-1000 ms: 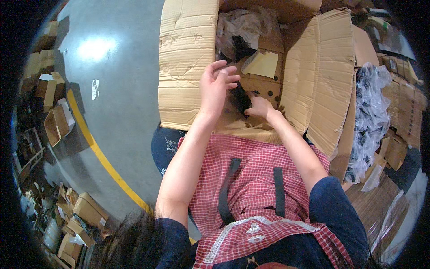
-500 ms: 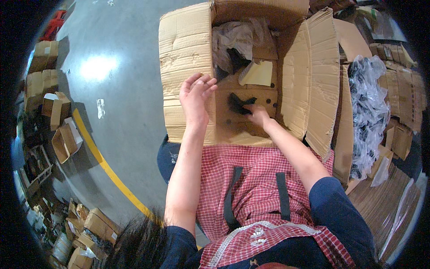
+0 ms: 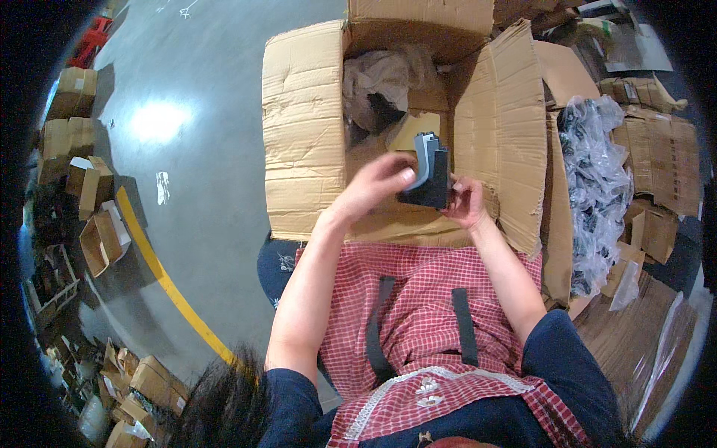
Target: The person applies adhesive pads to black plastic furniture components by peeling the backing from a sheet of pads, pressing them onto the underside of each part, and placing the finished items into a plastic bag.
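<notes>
The R hand [image 3: 467,201] is clamped on the low right edge of a black boxy thing [image 3: 441,179] w/ a bent gray strip [image 3: 429,168]. The thing is in or just over a big cardbd box [image 3: 306,134]. The L hand [image 3: 377,179] is blurry, right by the strip; can't tell if it's touching or gripping. Crumpled wrap [image 3: 377,75] & a yellowish sheet [image 3: 407,134] lie in the box.

The black piece [image 3: 439,181] looks like matt plastic, and the curved grey strip [image 3: 423,168] on it seems smoother. From where I stand, the carton [image 3: 302,142] is dull corrugated cardboard, with filmy, crumpled wrapping [image 3: 377,75] inside. The checked apron [image 3: 418,291] is soft woven cloth; clear bags [image 3: 594,187] glisten like thin plastic; the smooth floor [image 3: 209,224] shines.
</notes>
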The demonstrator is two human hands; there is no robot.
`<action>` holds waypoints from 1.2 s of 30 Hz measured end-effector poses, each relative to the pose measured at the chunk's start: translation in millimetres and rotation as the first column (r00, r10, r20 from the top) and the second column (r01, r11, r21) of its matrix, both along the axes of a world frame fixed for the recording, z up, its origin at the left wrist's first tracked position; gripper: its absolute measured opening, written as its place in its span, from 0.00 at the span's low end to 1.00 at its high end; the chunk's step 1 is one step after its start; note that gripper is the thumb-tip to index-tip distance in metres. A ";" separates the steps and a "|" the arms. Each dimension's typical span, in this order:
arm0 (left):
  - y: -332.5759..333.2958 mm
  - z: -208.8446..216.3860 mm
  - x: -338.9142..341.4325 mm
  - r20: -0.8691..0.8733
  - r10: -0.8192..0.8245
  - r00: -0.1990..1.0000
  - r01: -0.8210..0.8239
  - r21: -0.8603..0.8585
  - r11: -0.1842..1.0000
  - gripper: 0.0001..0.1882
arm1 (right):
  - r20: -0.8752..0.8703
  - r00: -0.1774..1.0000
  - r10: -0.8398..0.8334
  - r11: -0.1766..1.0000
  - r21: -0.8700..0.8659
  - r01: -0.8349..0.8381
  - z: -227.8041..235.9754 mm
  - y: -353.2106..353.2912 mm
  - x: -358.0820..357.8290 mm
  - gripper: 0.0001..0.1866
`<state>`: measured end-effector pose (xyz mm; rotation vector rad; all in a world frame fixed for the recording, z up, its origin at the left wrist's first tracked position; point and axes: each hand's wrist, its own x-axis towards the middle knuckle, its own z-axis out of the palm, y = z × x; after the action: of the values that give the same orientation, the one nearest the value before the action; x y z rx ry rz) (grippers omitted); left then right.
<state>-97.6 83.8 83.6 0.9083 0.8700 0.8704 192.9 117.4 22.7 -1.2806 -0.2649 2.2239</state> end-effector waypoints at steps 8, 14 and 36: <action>-10.1 2.2 16.7 -0.069 -0.123 0.990 0.129 0.093 0.987 0.33 | -0.285 0.944 -0.165 0.981 -0.145 0.128 25.3 -31.9 -22.2 0.20; -12.6 4.9 24.8 -0.209 -0.045 0.977 0.055 0.040 0.998 0.31 | 0.236 0.971 -0.036 0.955 0.294 -0.036 52.4 -18.1 -41.6 0.20; -27.3 -4.7 63.4 0.395 0.244 0.886 -0.111 -0.330 0.937 0.17 | -0.194 0.979 -0.068 0.869 0.471 0.154 96.8 24.9 -42.7 0.30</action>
<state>-34.2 56.5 78.9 0.3475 0.6767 1.0195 150.3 142.3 119.5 -0.8056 -0.6211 1.9795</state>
